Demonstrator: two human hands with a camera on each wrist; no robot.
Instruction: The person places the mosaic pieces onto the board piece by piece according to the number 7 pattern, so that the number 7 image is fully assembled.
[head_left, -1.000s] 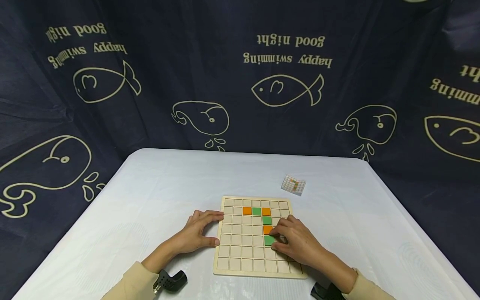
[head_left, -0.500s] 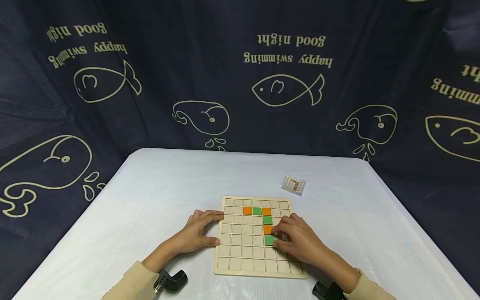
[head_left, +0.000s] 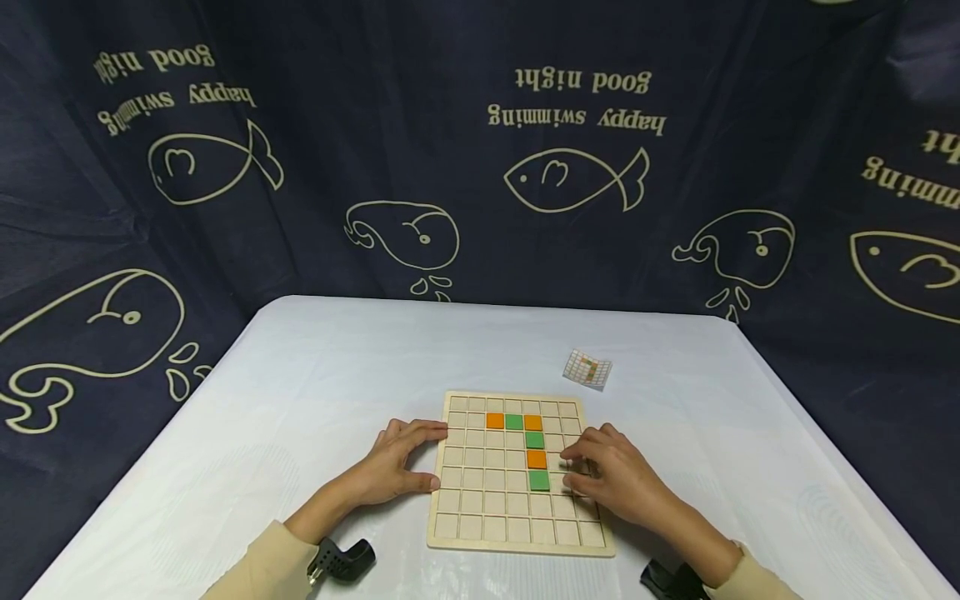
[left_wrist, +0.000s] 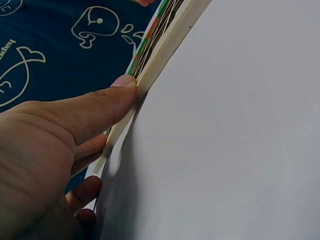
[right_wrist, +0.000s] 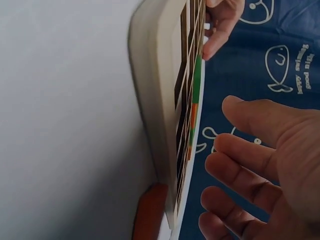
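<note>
A pale wooden grid board (head_left: 482,504) lies flat on the white table. Several orange and green square tiles sit in its cells: a short row near the far side, then a column coming nearer, ending in a green tile (head_left: 539,480) below an orange tile (head_left: 536,459). Resting against the board's left edge is my left hand (head_left: 390,465); its thumb (left_wrist: 112,97) touches the rim. My right hand (head_left: 615,471) hovers over the board's right side, fingers apart and loosely bent, holding nothing. An orange-red piece (right_wrist: 150,212) shows beside the board in the right wrist view; its kind is unclear.
A small pattern card (head_left: 588,370) printed with a coloured grid lies beyond the board, to the right. White cloth covers the table (head_left: 360,358). Behind it hangs a dark blue curtain (head_left: 480,167) with fish and whale drawings.
My right hand has let go of the nearest green tile and drawn back to the right, leaving it uncovered in its cell. My left hand stays at the board's edge.
</note>
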